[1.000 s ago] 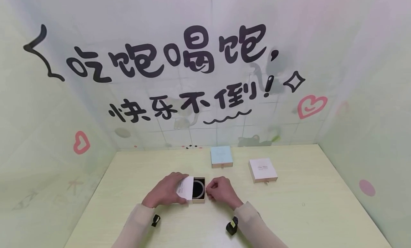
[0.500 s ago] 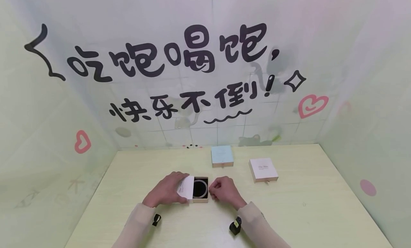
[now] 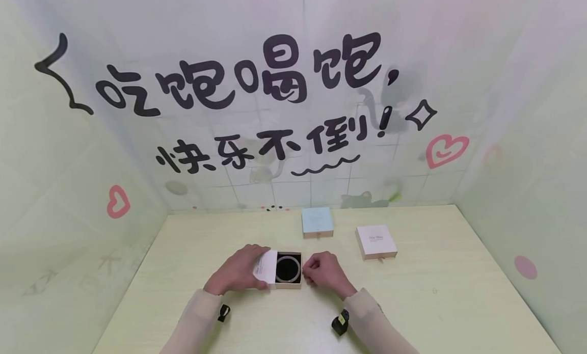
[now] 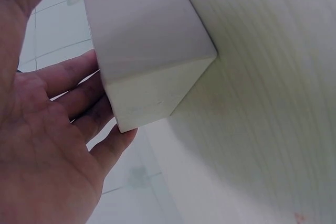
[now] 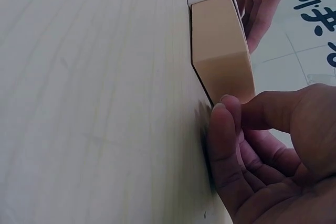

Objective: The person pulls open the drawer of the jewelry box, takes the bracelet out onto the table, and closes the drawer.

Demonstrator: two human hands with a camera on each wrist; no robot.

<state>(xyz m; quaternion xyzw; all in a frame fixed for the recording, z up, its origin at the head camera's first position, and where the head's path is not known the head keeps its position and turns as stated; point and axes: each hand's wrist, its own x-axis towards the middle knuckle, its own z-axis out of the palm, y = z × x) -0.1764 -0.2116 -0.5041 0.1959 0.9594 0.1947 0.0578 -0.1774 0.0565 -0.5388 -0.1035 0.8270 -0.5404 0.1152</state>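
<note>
In the head view, my left hand (image 3: 239,270) grips the white outer sleeve (image 3: 267,267) of a drawer-style gift box, thumb at the near side and fingers at the far side. A tan drawer (image 3: 289,286) with a black lining sticks out of the sleeve to the right. Inside it lies a pale grey ring that looks like a bangle (image 3: 299,271). My right hand (image 3: 326,273) pinches with thumb and index finger at the drawer's right end; its fingertips hide the pull tab. In the right wrist view the tan drawer (image 5: 220,35) shows between both hands.
Two closed boxes stand farther back on the pale wooden table (image 3: 435,313): a light blue one (image 3: 317,220) and a white one (image 3: 376,240) with a small tab. A printed curtain wall (image 3: 275,191) rises behind the table. Both wrists carry small black devices.
The right hand has moved to the right and the drawer has slid farther out of the sleeve, showing the whole ring. My left hand keeps its grip on the sleeve in place.
</note>
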